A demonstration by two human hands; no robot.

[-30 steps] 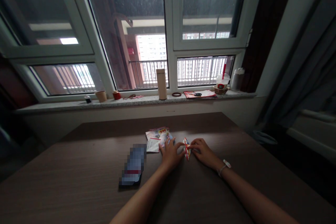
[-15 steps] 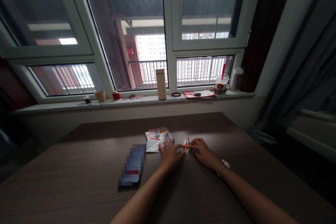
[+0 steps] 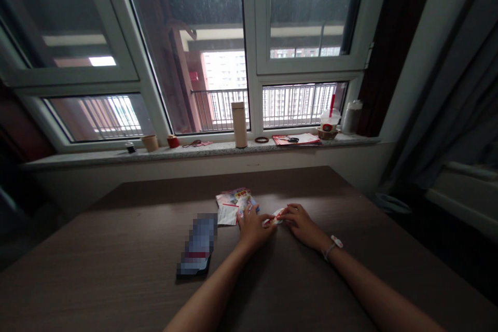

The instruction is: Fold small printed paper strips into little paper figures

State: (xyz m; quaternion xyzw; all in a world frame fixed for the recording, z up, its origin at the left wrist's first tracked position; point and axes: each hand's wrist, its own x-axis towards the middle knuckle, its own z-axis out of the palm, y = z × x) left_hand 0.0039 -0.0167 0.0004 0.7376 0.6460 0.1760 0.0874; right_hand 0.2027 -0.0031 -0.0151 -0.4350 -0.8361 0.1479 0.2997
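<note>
Currently pinched: small printed paper point(image 3: 279, 213), white with red and yellow, between the fingertips of both hands, just above or on the tabletop; which of the two cannot be told.
Left hand point(image 3: 253, 228): thumb and forefinger drawn together on the paper's near-left end; other fingers spread toward the loose sheets.
Right hand point(image 3: 304, 225): thumb and forefinger closed on the far-right end, hardly any gap; bracelet point(image 3: 335, 243) at the wrist.
Paper's turn: a second ago a narrow upright-looking diamond, now swung over, slanting from lower left to upper right. Hands almost unmoved. Reads as turning or working the paper in place, hold kept; fold details too small to make out.
Loose sheets point(image 3: 227, 213): overlapping printed papers, beside the left fingertips.
Phone point(image 3: 196, 249): blurred out, left of the left forearm.
Table point(image 3: 116, 259): dark wood grain, dull sheen along the far part.
Sill point(image 3: 187, 151): speckled stone; paper cup point(image 3: 150, 143), beige flask point(image 3: 239, 125), scissors point(image 3: 293, 140) on red-and-white paper point(image 3: 308, 139), drink cup point(image 3: 330, 120) with red straw.
Room: daylight through large windows; grey curtain point(image 3: 455, 67) at right.
</note>
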